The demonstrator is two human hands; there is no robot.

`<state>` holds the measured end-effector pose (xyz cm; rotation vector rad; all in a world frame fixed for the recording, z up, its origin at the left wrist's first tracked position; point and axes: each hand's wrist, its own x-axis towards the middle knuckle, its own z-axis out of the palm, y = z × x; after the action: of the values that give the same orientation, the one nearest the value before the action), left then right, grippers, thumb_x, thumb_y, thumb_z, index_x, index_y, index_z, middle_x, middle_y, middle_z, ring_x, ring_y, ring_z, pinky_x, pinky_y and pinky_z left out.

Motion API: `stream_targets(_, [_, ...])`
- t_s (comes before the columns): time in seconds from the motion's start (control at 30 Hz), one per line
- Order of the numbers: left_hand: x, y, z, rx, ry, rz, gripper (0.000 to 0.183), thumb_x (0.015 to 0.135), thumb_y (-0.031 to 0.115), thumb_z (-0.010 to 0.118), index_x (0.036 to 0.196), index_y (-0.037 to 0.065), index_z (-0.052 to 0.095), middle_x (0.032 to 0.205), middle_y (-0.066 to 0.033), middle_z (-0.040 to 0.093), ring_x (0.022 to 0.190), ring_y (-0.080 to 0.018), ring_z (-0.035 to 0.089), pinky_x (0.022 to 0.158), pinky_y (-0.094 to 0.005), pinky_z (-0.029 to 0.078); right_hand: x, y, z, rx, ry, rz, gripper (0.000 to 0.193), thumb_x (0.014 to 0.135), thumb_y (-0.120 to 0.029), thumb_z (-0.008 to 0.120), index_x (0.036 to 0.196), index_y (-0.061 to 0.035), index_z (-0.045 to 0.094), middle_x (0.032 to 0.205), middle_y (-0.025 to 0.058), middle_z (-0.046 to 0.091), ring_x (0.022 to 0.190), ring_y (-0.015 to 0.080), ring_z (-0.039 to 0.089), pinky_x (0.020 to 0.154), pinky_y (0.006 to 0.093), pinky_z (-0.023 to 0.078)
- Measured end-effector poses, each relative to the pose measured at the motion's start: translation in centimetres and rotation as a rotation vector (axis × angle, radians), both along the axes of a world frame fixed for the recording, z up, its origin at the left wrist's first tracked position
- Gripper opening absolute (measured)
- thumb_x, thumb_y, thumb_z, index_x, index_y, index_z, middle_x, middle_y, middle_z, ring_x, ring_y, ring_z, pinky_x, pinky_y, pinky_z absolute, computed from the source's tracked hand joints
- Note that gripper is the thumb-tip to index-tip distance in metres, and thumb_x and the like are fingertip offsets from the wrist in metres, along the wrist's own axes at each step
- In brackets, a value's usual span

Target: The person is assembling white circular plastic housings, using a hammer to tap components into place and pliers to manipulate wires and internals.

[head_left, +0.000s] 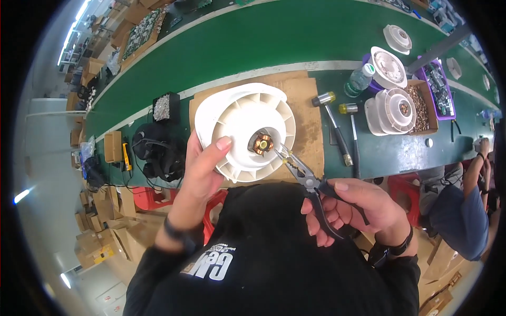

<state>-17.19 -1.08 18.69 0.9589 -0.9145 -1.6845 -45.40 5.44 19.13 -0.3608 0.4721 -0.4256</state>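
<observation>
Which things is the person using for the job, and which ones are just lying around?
Seem part of the job:
- white round housing, held in the left hand
- copper coil in its middle
- pliers in the right hand, tips near the coil

Seem to be just lying about now:
- two hammers
- plastic bottle
- red stool

1 fisheye view, head-worn, close above bench (pixel 379 155), facing down.

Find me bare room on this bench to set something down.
The green strip straight beyond the cardboard is widely bare; a smaller patch shows on the cardboard between the held white housing and the hammers. Right of the hammers is crowded: bottle, two housings, parts box.
</observation>
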Motion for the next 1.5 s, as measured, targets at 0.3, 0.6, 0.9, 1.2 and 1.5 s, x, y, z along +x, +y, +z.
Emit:
stream_targets(0.3, [6.0, 1.5, -0.1, -0.045, -0.091, 0.015, 0.063, 0.081, 0.005, 0.067, 0.137, -0.005, 0.04, 0.128, -0.0171, 0.058, 0.116, -0.0244, 0.059, 0.099, -0.0374, 0.048, 6.7, 0.5, 2.4, -0.074, 0.174, 0.004, 0.053, 0.103, -0.04, 0.033, 0.121, 0.0049, 0.055, 0.097, 0.0167, 0.066, 0.076, 0.0202, 0.065, 0.065, 0.0283, 0.054])
stream_targets(0.6, [9.3, 2.3, -0.5, -0.243, -0.218, -0.041, 0.075, 0.071, 0.009, 0.075, 0.135, -0.005, 0.04, 0.124, -0.0153, 0.058, 0.115, -0.0222, 0.057, 0.099, -0.0346, 0.044, 9.5, 1.5, 2.0, 0.12, 0.019, 0.014, 0.053, 0.104, -0.04, 0.03, 0.122, 0.0044, 0.053, 0.097, 0.0163, 0.065, 0.077, 0.023, 0.065, 0.065, 0.0304, 0.053])
stream_targets(0.9, [10.1, 1.2, -0.4, -0.708, -0.414, -0.115, 0.069, 0.066, 0.011, 0.077, 0.124, -0.008, 0.046, 0.113, -0.0145, 0.062, 0.104, -0.0199, 0.061, 0.089, -0.0309, 0.047, 10.8, 1.8, 1.6, 0.189, 0.023, 0.018, 0.051, 0.102, -0.05, 0.035, 0.107, -0.0029, 0.055, 0.085, 0.0078, 0.059, 0.07, 0.0199, 0.06, 0.063, 0.0307, 0.05])
stream_targets(1.2, [7.6, 0.6, 0.1, -0.663, -0.821, -0.189, 0.055, 0.069, 0.011, 0.078, 0.116, -0.005, 0.055, 0.1, -0.0124, 0.067, 0.092, -0.0162, 0.065, 0.081, -0.0294, 0.05, 11.6, 1.9, -0.5, -0.769, 0.944, 0.061, 0.036, 0.102, -0.035, 0.045, 0.095, -0.0002, 0.049, 0.08, 0.0119, 0.057, 0.069, 0.028, 0.057, 0.061, 0.0384, 0.045])
stream_targets(1.5, [6.7, 0.3, -0.8, -0.56, -0.901, -0.203, 0.056, 0.072, 0.01, 0.076, 0.121, -0.006, 0.054, 0.104, -0.0135, 0.066, 0.096, -0.0173, 0.064, 0.085, -0.0314, 0.05, 11.7, 1.9, -0.6, -1.159, 1.312, 0.016, 0.033, 0.096, -0.027, 0.052, 0.093, 0.006, 0.052, 0.076, 0.0281, 0.06, 0.08, 0.0415, 0.062, 0.065, 0.0473, 0.049])
